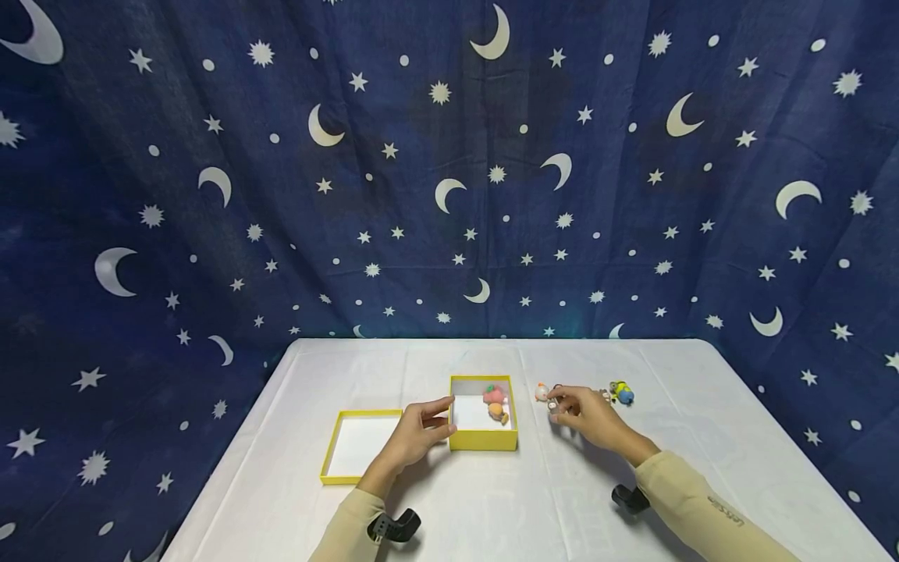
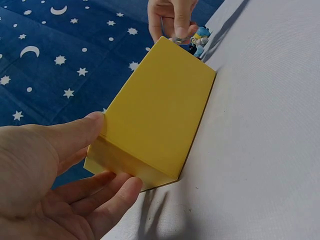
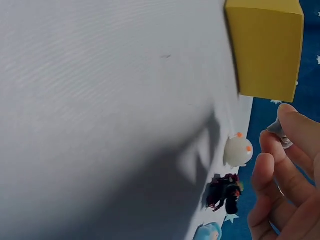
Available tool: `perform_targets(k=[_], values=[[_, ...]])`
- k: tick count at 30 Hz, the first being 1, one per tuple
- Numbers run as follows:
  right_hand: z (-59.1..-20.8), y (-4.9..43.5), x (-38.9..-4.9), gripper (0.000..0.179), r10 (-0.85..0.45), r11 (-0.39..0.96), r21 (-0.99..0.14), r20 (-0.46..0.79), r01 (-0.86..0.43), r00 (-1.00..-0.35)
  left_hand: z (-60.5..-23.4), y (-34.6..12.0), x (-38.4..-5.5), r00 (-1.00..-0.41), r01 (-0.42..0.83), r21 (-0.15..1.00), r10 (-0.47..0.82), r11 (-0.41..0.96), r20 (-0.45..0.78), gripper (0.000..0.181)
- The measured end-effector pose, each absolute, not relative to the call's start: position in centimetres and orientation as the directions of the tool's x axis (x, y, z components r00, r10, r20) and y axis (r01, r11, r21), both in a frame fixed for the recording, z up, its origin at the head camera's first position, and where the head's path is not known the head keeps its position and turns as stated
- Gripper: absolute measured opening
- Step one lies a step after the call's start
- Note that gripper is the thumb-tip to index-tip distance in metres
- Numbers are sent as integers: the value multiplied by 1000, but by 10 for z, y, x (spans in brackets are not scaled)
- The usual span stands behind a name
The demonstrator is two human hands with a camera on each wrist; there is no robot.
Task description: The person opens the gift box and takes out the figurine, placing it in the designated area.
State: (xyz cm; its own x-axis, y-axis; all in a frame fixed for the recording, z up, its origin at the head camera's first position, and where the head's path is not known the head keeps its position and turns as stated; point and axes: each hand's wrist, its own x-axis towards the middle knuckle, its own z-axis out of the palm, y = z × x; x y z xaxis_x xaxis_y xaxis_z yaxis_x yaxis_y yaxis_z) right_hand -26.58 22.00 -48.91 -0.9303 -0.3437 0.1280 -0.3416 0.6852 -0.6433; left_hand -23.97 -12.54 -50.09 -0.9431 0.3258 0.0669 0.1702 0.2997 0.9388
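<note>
A yellow box [image 1: 483, 440] with a white inside stands open-topped at mid-table. In it lie a pink toy with a green top [image 1: 494, 395] and an orange toy [image 1: 497, 413]. My left hand [image 1: 414, 433] touches the box's left side, its thumb by the near corner and its fingers loosely extended along the wall. To the right of the box, my right hand [image 1: 590, 415] pinches a small grey figurine [image 3: 276, 130] between thumb and fingertips, partly covered by them. A white round toy with orange spots [image 3: 239, 151] is beside that hand.
A shallow yellow-rimmed lid [image 1: 326, 449] lies left of the box, white inside up. Beyond the right hand is a yellow-and-blue figurine [image 1: 622, 393]. A dark figurine [image 3: 225, 193] and a light-blue toy [image 3: 208, 232] show in the right wrist view. A starry curtain [image 1: 393, 195] hangs behind the table.
</note>
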Motion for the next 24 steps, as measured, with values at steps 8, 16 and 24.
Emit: perform_targets(k=[8,16,24], values=[[-497,220,-263,36,-358,728,-590,108,-350,-927,-502,-125,-241,-946,149,949,319,278,55,55],[-504,216,-264,35,-346,743,-584,83,-327,-935,-500,-125,-241,-946,146,947,321,285,49,54],[-506,213,-266,35,-329,759,-579,54,-298,-943,-500,-125,-240,-946,153,944,321,294,53,53]])
